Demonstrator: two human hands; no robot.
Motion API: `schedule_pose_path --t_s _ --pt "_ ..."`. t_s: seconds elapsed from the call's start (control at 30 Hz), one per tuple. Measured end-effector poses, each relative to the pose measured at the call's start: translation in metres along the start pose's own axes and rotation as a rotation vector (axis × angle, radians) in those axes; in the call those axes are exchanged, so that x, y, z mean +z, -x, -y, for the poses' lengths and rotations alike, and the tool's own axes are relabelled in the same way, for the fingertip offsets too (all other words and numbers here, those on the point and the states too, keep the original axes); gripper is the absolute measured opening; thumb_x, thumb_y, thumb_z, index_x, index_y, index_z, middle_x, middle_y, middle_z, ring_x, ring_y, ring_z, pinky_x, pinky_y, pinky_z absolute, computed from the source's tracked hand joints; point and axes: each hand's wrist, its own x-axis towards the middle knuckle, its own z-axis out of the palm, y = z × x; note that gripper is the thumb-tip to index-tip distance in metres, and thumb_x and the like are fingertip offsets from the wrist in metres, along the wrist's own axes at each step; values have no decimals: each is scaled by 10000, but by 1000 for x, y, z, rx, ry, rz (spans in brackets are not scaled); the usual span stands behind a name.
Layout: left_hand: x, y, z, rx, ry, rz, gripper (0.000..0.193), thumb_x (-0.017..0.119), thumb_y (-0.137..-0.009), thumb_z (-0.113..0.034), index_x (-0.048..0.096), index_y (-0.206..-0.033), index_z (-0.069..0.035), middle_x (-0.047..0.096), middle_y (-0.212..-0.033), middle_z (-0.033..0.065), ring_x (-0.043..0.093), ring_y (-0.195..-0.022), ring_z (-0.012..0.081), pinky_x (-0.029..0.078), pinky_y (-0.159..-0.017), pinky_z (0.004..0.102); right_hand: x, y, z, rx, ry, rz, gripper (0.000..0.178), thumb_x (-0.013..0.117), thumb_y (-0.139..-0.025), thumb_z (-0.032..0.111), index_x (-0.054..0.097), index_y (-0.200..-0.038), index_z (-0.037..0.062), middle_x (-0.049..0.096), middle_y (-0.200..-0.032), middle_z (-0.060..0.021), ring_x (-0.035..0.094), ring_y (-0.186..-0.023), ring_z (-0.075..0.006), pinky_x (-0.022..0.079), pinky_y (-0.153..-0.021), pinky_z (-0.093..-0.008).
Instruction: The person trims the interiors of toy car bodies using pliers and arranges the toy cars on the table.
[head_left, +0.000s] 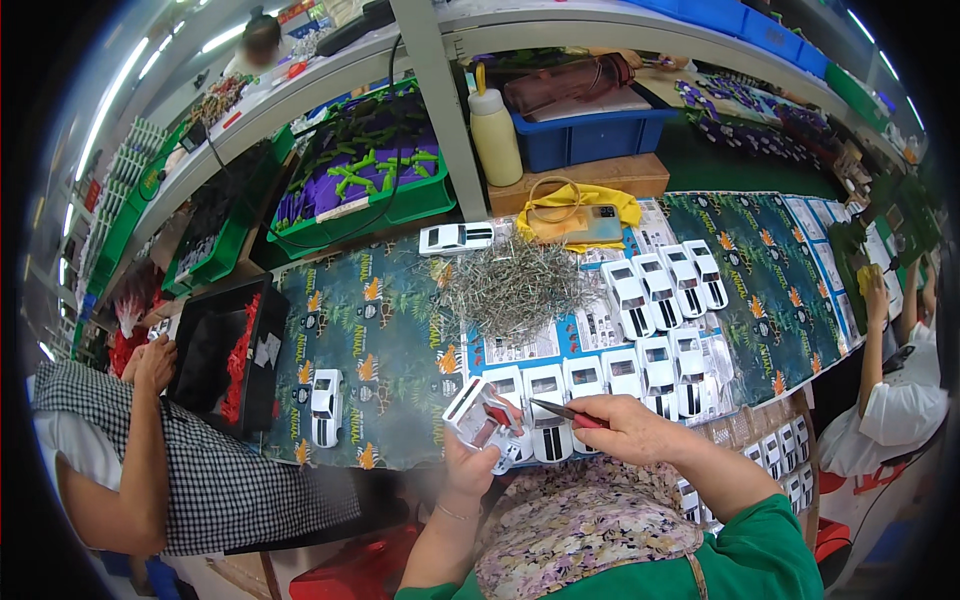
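Note:
My left hand (470,466) is closed around a white toy car (467,405), tilted so that a red part inside it shows. In my right hand (628,430) is a pair of pliers (585,419) with red grips, its dark jaws pointing left towards that car. Rows of white toy cars with black stripes stand just beyond my hands, one of them a toy car (546,400) close to the plier tips. Behind them lies a heap of thin metal axle-like rods (515,287). My fingers hide the lower part of the held car.
Single toy cars stand at the back (455,238) and left (326,407). A black bin (262,375) with red pieces sits near a co-worker at left. Farther back are a green crate (430,197), a pale bottle (494,138), a blue bin (570,140) and a phone (580,226) on yellow cloth.

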Motion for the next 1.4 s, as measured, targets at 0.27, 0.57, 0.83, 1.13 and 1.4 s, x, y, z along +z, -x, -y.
schedule_pose_path --t_s 0.27,0.57,0.83,1.13,1.4 --pt "3 -2 -1 56 -8 -18 755 704 -721 -284 370 -1314 42 573 -1001 204 607 -842 259 505 -751 357 5 -1 1 89 -84 1 308 503 -845 152 557 -1108 -1 563 -737 -156 547 -668 -203 457 -643 -336" --pt "0 -8 -4 125 193 -183 650 577 -885 -371 239 -1422 -230 494 -1251 179 564 -1065 341 432 -942 553 22 2 -2 -173 -13 -130 242 511 -832 67 558 -1062 6 532 -710 -140 514 -637 -229 442 -618 -330" --pt "8 -3 -5 192 265 -115 640 565 -890 -386 246 -1416 -208 450 -1297 216 532 -1093 376 441 -919 572 31 0 2 -250 61 -144 282 527 -815 46 555 -1095 21 561 -777 -176 572 -710 -329 463 -641 -385" --pt "9 -2 -4 204 226 -115 637 565 -882 -411 261 -1406 -213 460 -1288 224 540 -1075 387 451 -903 576 31 1 5 -232 50 -101 313 527 -813 46 552 -1124 23 559 -770 -176 570 -699 -329 462 -642 -381" --pt "12 -2 -6 207 214 -98 651 572 -879 -409 255 -1409 -203 469 -1280 228 546 -1073 379 458 -898 568 29 3 5 -252 49 -140 310 537 -810 59 548 -1117 15 562 -778 -189 574 -711 -354 466 -648 -399"
